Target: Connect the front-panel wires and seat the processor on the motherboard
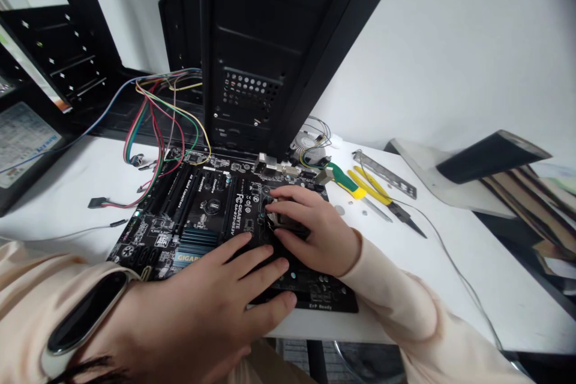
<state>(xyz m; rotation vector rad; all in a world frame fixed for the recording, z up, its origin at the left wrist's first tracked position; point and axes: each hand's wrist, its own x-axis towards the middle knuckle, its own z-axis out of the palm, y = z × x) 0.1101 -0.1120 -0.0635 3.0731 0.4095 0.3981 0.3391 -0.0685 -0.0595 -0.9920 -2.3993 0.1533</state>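
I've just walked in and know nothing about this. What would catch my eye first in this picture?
First you'd notice the left hand and right hand resting on a black Gigabyte motherboard on a white table. Behind the board stands a black computer case, with coloured wires to its left. Yellow-handled pliers lie to the board's right.

The white surface (454, 306) carries a black Gigabyte motherboard (189, 222) lying flat at about seven o'clock, and a black computer case (243, 66) standing upright at twelve. Loose coloured wires (155, 126) trail across it at ten o'clock, just beside the board. A small cooling fan (310, 147) sits at one o'clock. Toward two o'clock lie a steel I/O shield (384, 174), yellow-handled pliers (373, 189), a green-and-yellow screwdriver (346, 183), and small metal discs (339, 210) beside the screwdriver's shaft.
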